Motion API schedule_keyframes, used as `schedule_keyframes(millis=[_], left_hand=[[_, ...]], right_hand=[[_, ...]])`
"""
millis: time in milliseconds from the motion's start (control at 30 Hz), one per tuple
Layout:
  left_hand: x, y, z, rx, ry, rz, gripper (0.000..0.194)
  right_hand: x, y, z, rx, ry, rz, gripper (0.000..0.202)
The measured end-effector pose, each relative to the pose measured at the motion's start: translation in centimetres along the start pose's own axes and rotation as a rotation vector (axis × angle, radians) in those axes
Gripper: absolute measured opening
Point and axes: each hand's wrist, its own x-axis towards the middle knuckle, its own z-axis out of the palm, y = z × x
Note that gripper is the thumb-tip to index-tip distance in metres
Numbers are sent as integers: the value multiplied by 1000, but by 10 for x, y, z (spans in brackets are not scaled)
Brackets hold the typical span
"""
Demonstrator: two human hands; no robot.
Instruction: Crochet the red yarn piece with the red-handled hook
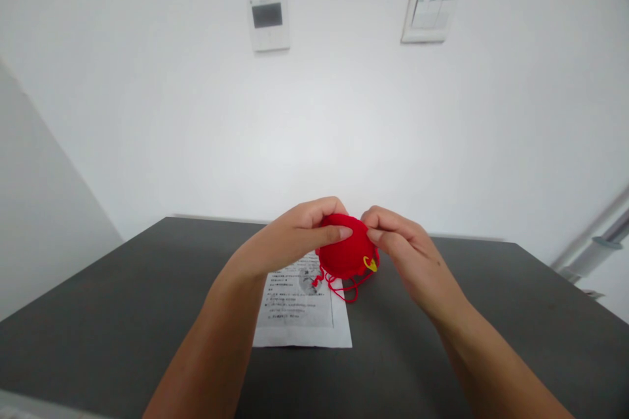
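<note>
Fingers [330, 204] of the left hand [289, 234] grip a soft red piece [344, 255], apparently crocheted and rounded; the right hand [405, 242] pinches its right edge between thumb and forefinger. It sits above a smooth dark tabletop [403, 353], near printed paper [314, 335], bulging face toward the viewer (long axis unclear), with loose yarn [352, 300] and a yellow clip [372, 266] at its lower edge.

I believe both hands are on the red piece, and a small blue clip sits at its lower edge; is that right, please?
Not quite: in the head view, the small clip at the lower edge of the red piece is yellow, not blue. The rest is right.
</note>
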Motion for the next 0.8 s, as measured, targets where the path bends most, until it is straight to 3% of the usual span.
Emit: schedule_keyframes(millis=[800], left_hand=[[0, -1, -1, 57, 0, 5, 22]], right_hand=[[1, -3, -1, -45, -22, -2, 17]])
